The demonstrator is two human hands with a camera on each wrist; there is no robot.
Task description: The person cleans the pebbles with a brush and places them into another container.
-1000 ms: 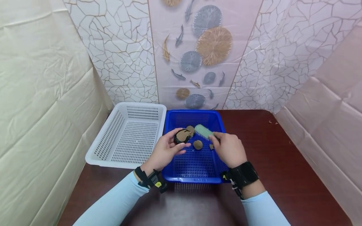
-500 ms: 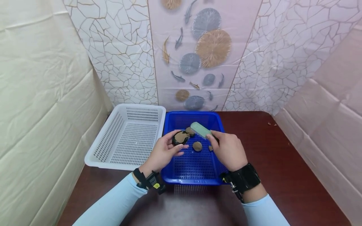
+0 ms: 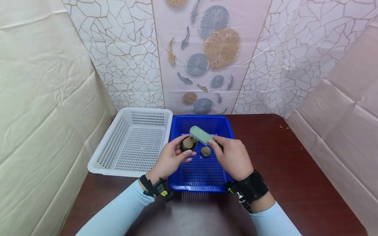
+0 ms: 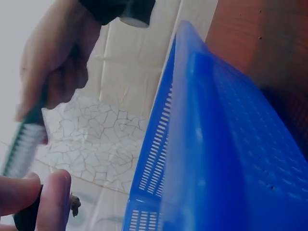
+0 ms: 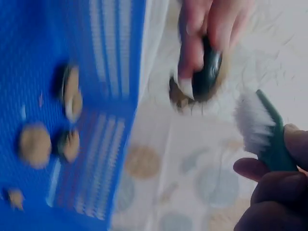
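"Hands?"

"Left hand gripping a dark object, tan on top, over the blue basket. Right hand wrapped round a green brush."

"Bristles touching it?"

"Can't tell. Head view: they overlap its edge. Right wrist: gap, but blurry."

"Right wrist add anything?"

"Object's glossy dark underside, plus several tan lumps in the basket; head view shows just one plainly, round."

"Left wrist?"

"Basket rim up close, bristles white, small brown bit by the left fingertips."
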